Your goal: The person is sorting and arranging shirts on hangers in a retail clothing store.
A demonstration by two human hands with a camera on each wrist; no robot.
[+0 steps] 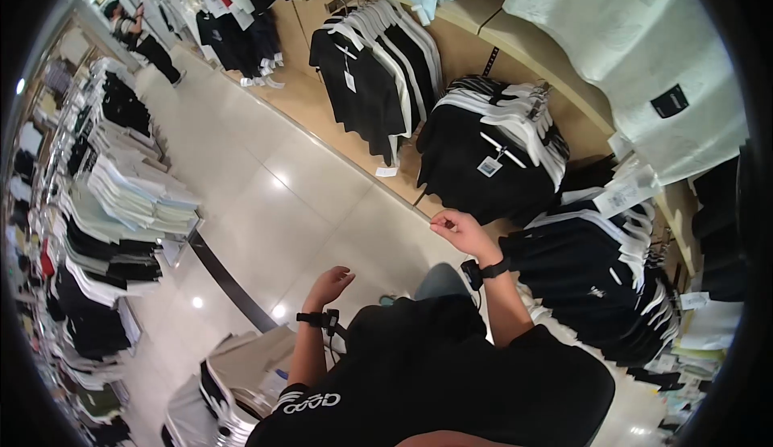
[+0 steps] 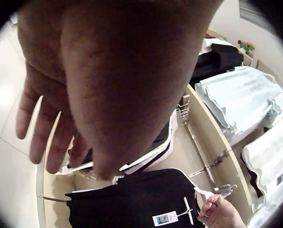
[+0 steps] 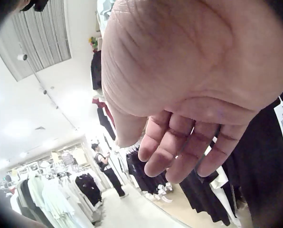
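Note:
My left hand (image 1: 330,285) hangs in front of my body, its fingers relaxed and holding nothing. In the left wrist view its palm (image 2: 127,57) fills the top, fingers pointing down. My right hand (image 1: 463,233) is raised beside the hanging black shirts (image 1: 459,153), fingers loosely bent. Nothing shows between its fingers in the right wrist view, where the palm (image 3: 179,71) is close to the camera. From the left wrist, the right hand overlaps the end of a white hanger (image 2: 203,194). A white price tag (image 1: 489,166) hangs from the front black shirt.
More black shirts (image 1: 564,266) hang at the right, below a wooden shelf (image 1: 555,52) with pale garments. Another group of shirts (image 1: 354,76) hangs farther along. Clothes racks (image 1: 121,197) line the left side of the tiled floor (image 1: 266,165). A person (image 1: 141,40) stands at the far end.

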